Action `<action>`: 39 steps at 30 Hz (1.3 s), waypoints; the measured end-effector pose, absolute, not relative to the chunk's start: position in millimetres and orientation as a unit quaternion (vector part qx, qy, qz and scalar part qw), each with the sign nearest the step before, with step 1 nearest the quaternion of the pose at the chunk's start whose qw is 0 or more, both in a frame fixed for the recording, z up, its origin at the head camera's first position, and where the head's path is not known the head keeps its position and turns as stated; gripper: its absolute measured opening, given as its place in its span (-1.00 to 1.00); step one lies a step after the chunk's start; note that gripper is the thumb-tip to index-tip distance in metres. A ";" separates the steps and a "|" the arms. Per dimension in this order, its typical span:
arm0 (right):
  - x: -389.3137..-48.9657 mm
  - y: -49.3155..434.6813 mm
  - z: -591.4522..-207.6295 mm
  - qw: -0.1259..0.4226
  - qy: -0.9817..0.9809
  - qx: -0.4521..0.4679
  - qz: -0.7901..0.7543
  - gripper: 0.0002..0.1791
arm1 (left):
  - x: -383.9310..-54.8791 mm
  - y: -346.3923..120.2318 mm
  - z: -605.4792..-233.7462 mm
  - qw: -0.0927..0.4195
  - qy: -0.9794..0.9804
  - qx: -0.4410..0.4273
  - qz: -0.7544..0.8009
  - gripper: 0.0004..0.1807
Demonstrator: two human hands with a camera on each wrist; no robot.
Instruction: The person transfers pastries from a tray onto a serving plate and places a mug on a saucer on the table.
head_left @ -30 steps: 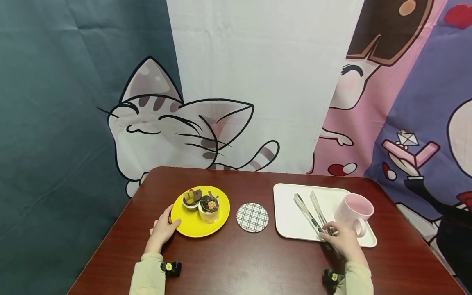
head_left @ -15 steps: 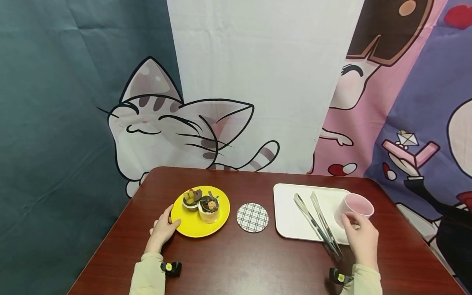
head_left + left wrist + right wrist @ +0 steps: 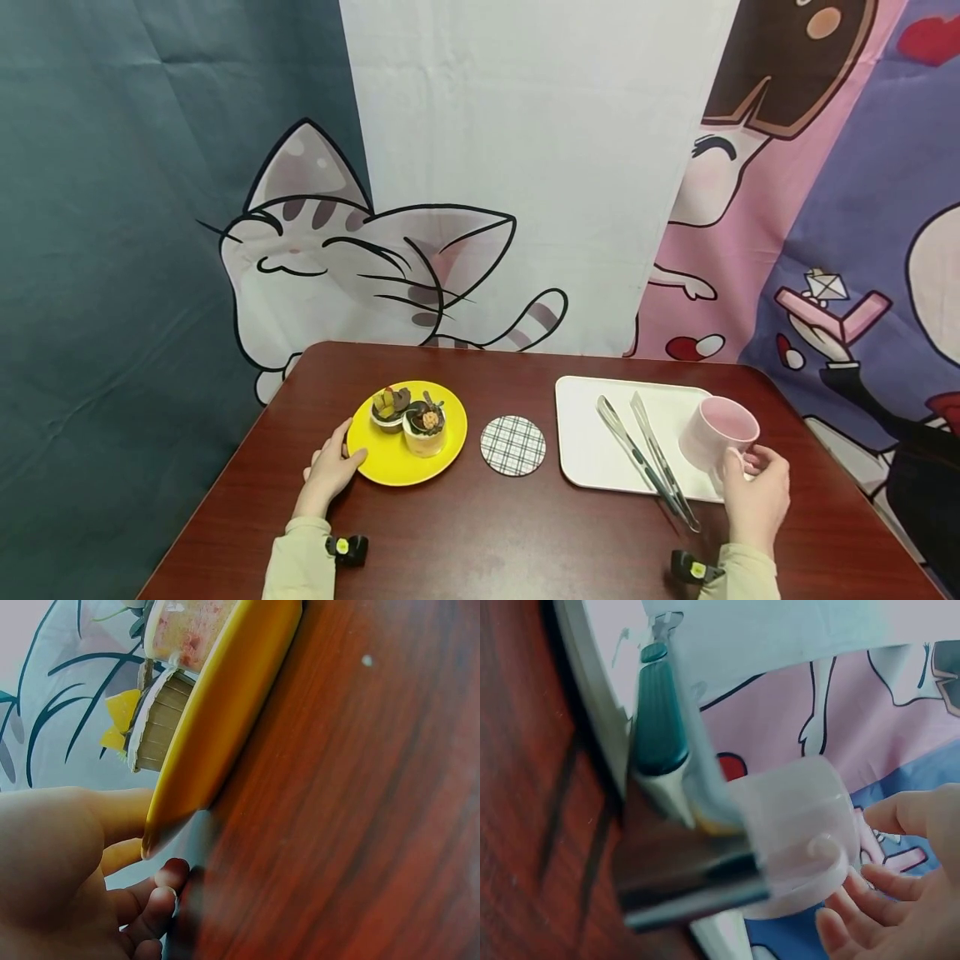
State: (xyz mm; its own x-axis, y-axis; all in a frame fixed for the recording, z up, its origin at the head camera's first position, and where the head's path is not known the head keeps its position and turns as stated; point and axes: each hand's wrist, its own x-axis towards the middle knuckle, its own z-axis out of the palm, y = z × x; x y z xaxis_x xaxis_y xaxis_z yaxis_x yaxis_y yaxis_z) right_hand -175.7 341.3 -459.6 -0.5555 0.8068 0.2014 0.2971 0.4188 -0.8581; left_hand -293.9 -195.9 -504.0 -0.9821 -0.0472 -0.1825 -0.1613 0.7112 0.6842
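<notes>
My left hand [image 3: 330, 468] holds the left rim of a yellow plate [image 3: 382, 471], with the thumb over the edge and other fingers below it in the left wrist view. On the plate are two small cakes: a paper-cup cake [image 3: 390, 403] with yellow pieces on top and a taller cake [image 3: 424, 429] with dark topping. My right hand [image 3: 757, 496] is at the handle side of a pink mug [image 3: 708, 433]. In the right wrist view, its thumb and fingers stand apart on either side of the mug handle [image 3: 829, 859], fingertips close to it.
The mug stands on a white tray [image 3: 592, 450]. Metal tongs [image 3: 656, 467] with green grips lie across the tray, their end projecting over its front edge. A round checked coaster [image 3: 513, 446] lies between plate and tray on the brown table [image 3: 510, 533].
My right hand has left the tongs' end, moved right past the mug's front, and come to its handle. The left hand stays at the plate.
</notes>
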 end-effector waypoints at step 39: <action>-181.4 359.2 -497.7 0.285 -0.524 -0.204 0.776 -0.71 | -292.7 -195.8 -508.7 0.057 0.922 -0.051 0.380 -0.24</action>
State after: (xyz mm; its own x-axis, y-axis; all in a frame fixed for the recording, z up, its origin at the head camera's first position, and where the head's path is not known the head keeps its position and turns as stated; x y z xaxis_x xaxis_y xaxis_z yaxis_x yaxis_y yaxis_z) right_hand -181.4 359.2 -497.7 -0.7542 0.6564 -0.0183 -0.2281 -0.2880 -0.9301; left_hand -292.7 -195.8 -508.7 -0.9883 -0.0515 -0.1433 -0.1376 0.7056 0.6952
